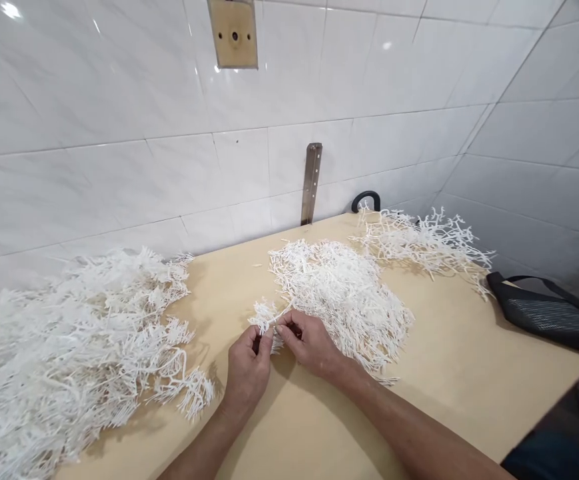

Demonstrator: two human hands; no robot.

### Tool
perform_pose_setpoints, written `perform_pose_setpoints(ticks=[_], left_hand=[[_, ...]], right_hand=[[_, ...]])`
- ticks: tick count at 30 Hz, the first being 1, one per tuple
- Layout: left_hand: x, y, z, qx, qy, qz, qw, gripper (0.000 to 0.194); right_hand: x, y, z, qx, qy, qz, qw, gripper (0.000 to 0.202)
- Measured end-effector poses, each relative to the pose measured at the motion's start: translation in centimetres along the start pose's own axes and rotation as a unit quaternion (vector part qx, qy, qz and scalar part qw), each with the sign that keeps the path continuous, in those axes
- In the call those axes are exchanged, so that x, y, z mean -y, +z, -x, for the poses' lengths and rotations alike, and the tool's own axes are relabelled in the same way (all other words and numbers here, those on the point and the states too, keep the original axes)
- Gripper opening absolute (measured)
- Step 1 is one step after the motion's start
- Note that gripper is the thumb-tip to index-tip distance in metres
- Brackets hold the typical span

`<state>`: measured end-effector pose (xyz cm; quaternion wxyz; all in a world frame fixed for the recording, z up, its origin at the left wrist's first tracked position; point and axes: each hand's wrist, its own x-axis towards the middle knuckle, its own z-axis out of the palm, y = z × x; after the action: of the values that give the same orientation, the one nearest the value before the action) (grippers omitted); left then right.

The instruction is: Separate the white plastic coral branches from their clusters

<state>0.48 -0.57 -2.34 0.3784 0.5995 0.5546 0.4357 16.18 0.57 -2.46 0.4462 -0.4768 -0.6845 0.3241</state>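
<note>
Tan tabletop point(449, 360), left hand point(248, 369), right hand point(315, 345), both pinching white sprig point(263, 312)

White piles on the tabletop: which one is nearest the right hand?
The middle pile, of short strands, directly beyond the right hand; the large tangled pile lies at left, the sparse branching pile at back right.

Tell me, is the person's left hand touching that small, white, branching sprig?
Touching. The head view shows the left hand pinching the sprig, whose thin tips stick out past its grip.
</note>
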Motion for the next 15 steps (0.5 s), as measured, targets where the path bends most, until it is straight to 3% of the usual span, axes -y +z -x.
perform_pose_setpoints(ticks=[8,15], left_hand=[[-0.67,-0.16,-0.22,0.004,-0.024,0.011,1.000,0.038],[-0.75,-0.75,-0.07,0.026,-0.050,0.052,0.997,0.038]], right_hand=[[-0.52,-0.19,-0.08,-0.006,-0.001,0.018,1.000,0.017],[-0.51,-0.61,0.00,0.054,0.061,-0.017,0.996,0.022]])
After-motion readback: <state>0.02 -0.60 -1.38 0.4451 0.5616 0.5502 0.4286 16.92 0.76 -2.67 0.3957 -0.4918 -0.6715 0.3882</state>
